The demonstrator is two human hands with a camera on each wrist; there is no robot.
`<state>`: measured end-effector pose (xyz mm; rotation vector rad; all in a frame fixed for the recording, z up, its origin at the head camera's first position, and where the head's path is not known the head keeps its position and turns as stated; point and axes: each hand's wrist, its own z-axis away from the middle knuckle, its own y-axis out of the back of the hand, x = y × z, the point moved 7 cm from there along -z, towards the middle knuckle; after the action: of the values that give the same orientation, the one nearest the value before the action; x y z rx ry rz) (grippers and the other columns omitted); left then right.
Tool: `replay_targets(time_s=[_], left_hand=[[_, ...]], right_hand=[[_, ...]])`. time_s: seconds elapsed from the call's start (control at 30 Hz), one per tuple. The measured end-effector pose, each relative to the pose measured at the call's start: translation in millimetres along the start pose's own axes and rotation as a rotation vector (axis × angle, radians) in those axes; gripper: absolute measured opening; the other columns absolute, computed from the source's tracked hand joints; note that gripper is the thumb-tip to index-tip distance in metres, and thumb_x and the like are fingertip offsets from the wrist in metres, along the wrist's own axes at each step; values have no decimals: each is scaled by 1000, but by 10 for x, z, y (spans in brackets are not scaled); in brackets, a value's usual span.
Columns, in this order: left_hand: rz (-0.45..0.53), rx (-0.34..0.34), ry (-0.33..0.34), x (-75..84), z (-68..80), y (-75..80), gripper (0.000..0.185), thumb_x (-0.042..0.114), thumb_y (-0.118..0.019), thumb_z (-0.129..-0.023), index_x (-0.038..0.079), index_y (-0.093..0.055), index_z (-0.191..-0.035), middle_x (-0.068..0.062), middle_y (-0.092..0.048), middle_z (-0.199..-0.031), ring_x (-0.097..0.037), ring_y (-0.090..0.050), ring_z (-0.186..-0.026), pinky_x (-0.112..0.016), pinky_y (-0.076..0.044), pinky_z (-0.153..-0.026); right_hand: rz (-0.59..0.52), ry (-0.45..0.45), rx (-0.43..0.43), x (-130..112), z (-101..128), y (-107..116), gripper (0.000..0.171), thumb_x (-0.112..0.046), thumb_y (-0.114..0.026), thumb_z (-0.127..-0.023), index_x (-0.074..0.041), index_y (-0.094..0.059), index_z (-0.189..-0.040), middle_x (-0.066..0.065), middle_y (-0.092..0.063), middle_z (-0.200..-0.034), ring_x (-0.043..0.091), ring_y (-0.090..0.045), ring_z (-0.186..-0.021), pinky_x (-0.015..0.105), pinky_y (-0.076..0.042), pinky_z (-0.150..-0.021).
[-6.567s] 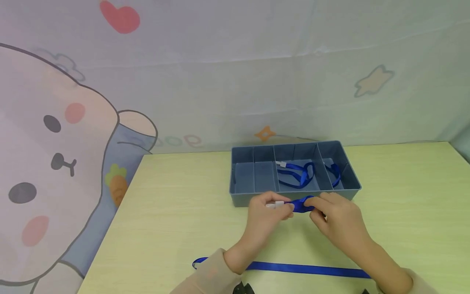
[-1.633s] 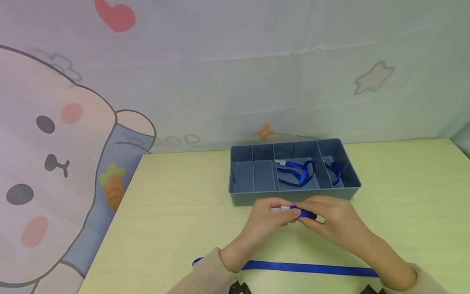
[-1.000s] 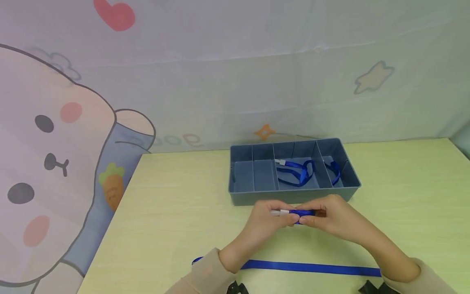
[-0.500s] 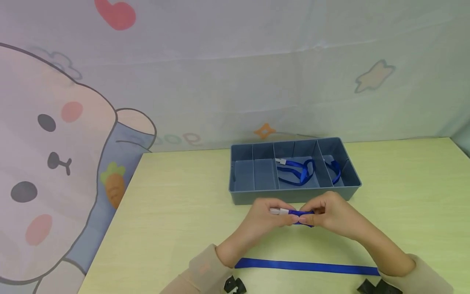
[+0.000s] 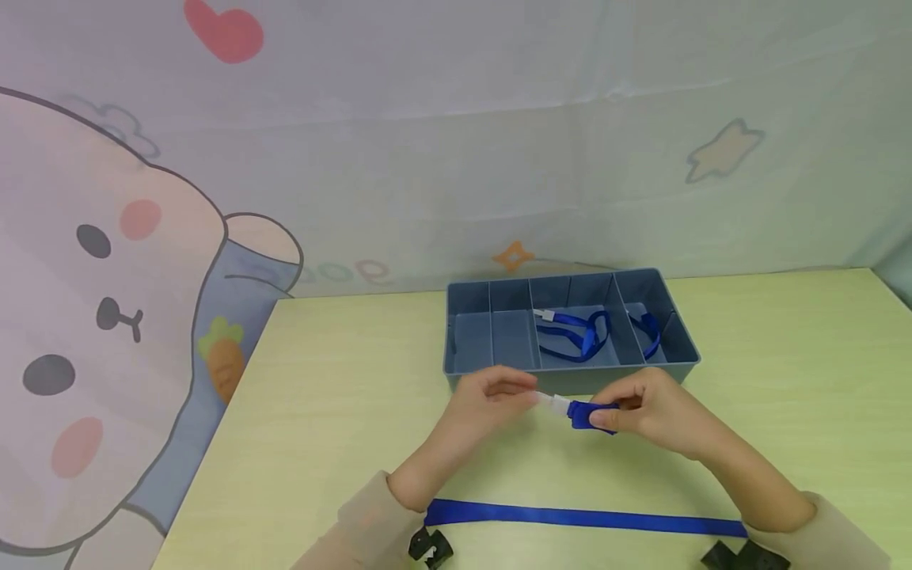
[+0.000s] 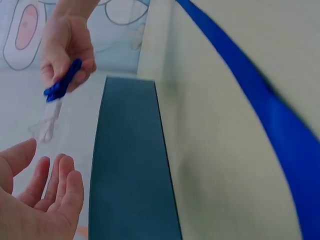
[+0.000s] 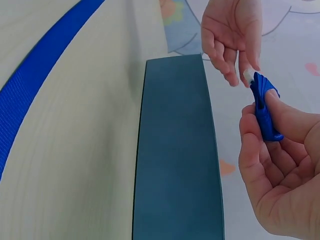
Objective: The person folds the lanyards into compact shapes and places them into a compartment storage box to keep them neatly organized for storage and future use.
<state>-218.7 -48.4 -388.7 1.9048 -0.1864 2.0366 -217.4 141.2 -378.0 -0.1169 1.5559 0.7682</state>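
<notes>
Pale yellow-green wooden table (image 5: 342, 412) carries everything. Grey-blue divided organizer tray (image 5: 570, 378) sits on it toward the far edge, slightly right of centre. Long flat blue strap (image 5: 584, 518) lies straight across the near edge, running left to right, well apart from the tray. Black buckle piece (image 5: 430, 546) rests at the strap's left end, another black buckle (image 5: 741, 554) at its right end.

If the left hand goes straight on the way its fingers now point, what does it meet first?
Probably the clear plastic end of the folded blue ribbon that the right hand pinches. The left hand is open, its fingertips just short of that end. Depth is a little unclear.
</notes>
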Motion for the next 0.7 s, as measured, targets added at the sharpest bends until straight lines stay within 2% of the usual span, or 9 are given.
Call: replay_targets(time_s=[0.1,0.2,0.4,0.53,0.7], left_hand=[[-38,71,-46,42,13,209,26,18,-66,-88,4,-65,-110,-7,-65,-104,-18,-61,-95,-29,-51,-81],[-69,172,-80,74,23,445,25,15,-67,-87,3,-66,-109,-7,-65,-105,-20,-61,-96,-31,-51,-82],[-145,342,-92,61,43,802,28,10,-67,-86,7,-65,-114,-5,-60,-121,-27,-51,-115,-40,-47,-90],[-158,387,-62,-26,9,923,36,7,-66,-86,6,-61,-121,-7,-55,-129,-32,-47,-120,-42,-48,-89],[-151,393,-29,-152,-83,989,42,5,-65,-86,0,-54,-126,-16,-51,-131,-37,-47,-119,-43,-47,-91]], right_hand=[[-7,7,-3,-7,6,20,14,-15,-69,-85,-2,-72,-86,9,-64,-74,14,-50,-60,24,-42,-49],[-2,0,-3,5,8,40,15,-15,-69,-84,-1,-72,-88,13,-66,-79,16,-54,-64,28,-48,-55],[-2,-3,4,8,18,86,16,-15,-69,-84,0,-72,-90,10,-67,-81,17,-56,-66,29,-51,-57],[-14,36,5,-33,20,110,15,-12,-69,-85,1,-72,-90,8,-67,-79,14,-55,-64,26,-49,-55],[-6,49,15,-51,-17,142,14,-12,-68,-85,0,-72,-91,3,-67,-77,12,-53,-62,25,-46,-53]])
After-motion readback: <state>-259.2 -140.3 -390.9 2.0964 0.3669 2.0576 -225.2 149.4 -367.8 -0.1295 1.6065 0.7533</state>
